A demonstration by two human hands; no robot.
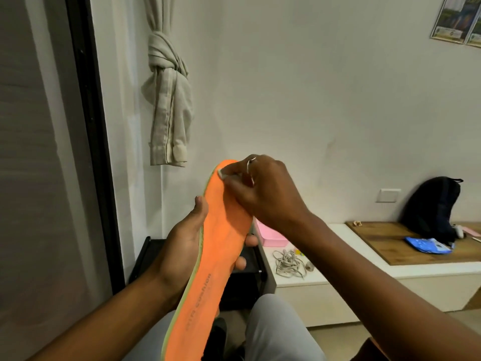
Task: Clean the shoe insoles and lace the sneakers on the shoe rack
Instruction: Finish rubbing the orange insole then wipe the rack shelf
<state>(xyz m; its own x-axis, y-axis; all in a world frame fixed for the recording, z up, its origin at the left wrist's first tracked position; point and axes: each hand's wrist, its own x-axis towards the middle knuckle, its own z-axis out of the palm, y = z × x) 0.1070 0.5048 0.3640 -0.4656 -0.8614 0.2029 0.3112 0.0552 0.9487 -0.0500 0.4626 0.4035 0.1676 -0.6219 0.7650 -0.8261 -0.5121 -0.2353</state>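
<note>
At the centre of the frame, the orange insole (218,246) is held upright and tilted, toe end uppermost, its printed top face turned toward the camera so the whole surface can be inspected. The left hand (182,238) cradles it from behind at mid-length, thumb on the left edge and fingertips curled round the right edge, which braces it against pressure. The right hand (265,188) pinches a small pale pad (221,173), cloth or eraser cannot be told, and presses it on the toe end; this is judged to be the cleaning step. At lower right of centre, a loose bundle of laces (287,263) lies on the white ledge (299,278) just below a pink box (270,237), apparently set aside for lacing. No sneaker is clearly visible.
</note>
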